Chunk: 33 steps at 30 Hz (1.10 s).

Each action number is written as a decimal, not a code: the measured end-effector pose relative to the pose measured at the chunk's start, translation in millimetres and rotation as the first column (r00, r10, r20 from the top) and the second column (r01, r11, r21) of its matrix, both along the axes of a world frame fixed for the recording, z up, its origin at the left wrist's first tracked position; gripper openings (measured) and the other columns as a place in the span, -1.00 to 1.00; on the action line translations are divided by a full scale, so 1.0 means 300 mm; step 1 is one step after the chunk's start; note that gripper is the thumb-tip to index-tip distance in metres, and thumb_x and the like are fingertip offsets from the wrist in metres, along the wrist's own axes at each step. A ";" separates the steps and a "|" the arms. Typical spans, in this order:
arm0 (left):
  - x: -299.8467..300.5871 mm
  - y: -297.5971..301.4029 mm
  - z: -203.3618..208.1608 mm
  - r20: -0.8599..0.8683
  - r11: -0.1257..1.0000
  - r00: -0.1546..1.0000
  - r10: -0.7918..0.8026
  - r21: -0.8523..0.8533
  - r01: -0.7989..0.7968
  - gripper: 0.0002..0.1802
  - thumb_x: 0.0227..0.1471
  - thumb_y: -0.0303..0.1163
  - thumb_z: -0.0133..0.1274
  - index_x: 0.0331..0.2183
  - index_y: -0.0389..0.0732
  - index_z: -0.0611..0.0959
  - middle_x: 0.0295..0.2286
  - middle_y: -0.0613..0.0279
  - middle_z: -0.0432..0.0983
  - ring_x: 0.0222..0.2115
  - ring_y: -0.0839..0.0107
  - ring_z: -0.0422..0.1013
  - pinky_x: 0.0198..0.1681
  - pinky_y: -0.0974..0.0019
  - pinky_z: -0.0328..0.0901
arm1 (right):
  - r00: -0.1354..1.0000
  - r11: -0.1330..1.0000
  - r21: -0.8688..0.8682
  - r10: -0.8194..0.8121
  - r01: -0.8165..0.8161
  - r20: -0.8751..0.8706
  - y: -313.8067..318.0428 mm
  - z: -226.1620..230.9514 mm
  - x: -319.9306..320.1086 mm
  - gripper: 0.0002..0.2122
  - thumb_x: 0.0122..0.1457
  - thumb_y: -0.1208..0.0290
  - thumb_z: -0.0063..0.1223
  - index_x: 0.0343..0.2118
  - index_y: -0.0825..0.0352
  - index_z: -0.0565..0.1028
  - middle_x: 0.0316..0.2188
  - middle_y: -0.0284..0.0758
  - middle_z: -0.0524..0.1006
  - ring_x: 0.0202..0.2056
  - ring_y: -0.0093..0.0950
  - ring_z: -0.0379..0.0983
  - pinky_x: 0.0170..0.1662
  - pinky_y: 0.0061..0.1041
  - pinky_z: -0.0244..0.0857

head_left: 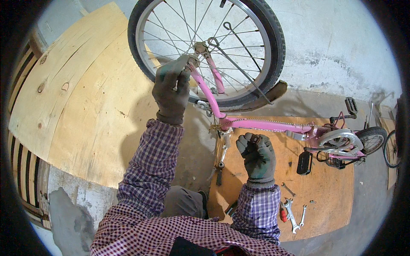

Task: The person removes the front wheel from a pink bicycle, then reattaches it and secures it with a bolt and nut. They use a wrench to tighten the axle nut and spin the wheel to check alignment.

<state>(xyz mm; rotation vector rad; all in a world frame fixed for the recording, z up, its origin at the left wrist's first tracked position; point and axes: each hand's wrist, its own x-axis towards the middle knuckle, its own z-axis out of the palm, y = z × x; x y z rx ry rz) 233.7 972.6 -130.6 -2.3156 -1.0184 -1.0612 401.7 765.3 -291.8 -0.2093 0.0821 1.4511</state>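
Observation:
An upturned bicycle with a pink frame [269,124] stands before me, its spoked wheel [276,55] raised at the top. My left hand [171,85], in a dark work glove, is closed at the end of the pink fork [205,86], beside the hub [199,48]. Its fingertips hide what they pinch. My right hand [258,158], gloved too, is held below the frame tube with fingers curled together. Something small and brownish shows at its fingertips, too small to name. Thin metal stays [239,64] with looped ends cross the wheel near a curved mudguard [273,97].
Several wrenches [291,215] and a red-handled tool [283,213] lie on an orange-brown board [329,205]. A pedal [304,163] and the chainring [340,143] stick out at right. A large plywood sheet [85,98] leans at left; a white wall [324,38] stands behind.

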 end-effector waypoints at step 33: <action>-0.017 0.023 -0.003 -0.086 0.996 0.995 -0.046 0.071 0.053 -0.65 -0.03 -0.59 0.28 -0.14 -0.16 0.66 -0.13 0.20 0.57 -0.08 0.22 0.48 0.00 0.21 0.43 | 0.999 0.996 -0.087 0.012 -0.008 0.049 0.007 -0.012 -0.030 -0.83 0.30 0.36 0.05 -0.17 0.32 0.55 -0.10 -0.14 0.60 -0.02 -0.19 0.56 0.11 -0.09 0.46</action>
